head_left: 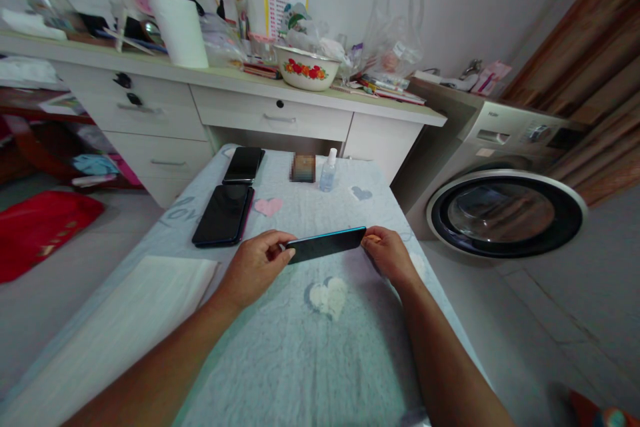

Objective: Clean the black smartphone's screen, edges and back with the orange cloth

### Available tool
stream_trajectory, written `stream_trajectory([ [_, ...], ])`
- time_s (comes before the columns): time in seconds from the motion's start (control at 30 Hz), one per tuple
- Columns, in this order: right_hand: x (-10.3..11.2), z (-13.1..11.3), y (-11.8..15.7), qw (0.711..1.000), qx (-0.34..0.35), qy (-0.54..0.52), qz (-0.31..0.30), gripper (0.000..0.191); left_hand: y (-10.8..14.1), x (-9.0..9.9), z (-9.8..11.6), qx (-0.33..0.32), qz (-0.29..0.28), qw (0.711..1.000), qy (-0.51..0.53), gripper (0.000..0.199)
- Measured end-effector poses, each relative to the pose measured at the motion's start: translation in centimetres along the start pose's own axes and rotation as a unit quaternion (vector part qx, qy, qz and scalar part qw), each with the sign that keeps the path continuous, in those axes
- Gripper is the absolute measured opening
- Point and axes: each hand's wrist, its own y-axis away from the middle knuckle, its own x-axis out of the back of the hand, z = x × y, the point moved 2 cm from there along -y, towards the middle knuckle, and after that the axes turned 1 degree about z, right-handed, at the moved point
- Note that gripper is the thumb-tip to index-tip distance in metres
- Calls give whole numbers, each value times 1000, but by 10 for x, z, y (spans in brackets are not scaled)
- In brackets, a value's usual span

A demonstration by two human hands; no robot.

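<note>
A dark smartphone point(327, 246) with a blue edge is held sideways and tilted over the table. My left hand point(257, 263) pinches its left end between thumb and fingers. At the opposite end, the fingers of my right hand point(390, 253) are closed on its short side. To the left lie two stacks of dark phones, a nearer phone point(223, 215) with a pinkish edge showing beneath it and a farther phone point(244, 165). Beyond the held phone stand a small clear spray bottle point(328, 172) and a brown blurred-out item point(303, 167).
The table point(300, 360) wears a pale cloth with heart prints. A folded whitish cloth or paper point(155, 293) lies along its left side. Behind runs a white desk point(240, 105) bearing a floral enamel bowl point(309, 69) and a paper roll point(181, 30). A washing machine point(505, 167) stands at right.
</note>
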Motion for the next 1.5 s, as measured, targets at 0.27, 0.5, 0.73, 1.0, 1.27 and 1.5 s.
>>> stream_trajectory([
  [0.27,0,-6,0,995,31,97,-2,19,0,0,0,0,5,1000,0,23],
  [0.5,1,-1,-1,987,-11,-159,34,28,0,0,2,3,7,1000,7,23],
  [0.73,0,2,-2,985,-16,-172,16,27,1,1,1,-1,1,1000,0,22],
  [1.0,-3,9,-3,998,-13,-55,-15,20,0,0,0,-8,-1,1000,-4,21],
  [1.27,-4,-14,3,978,43,205,-9,20,0,0,-1,-7,2,1000,-3,21],
  [1.5,-4,-14,3,982,39,184,1,21,0,0,0,-17,4,1000,-2,21],
])
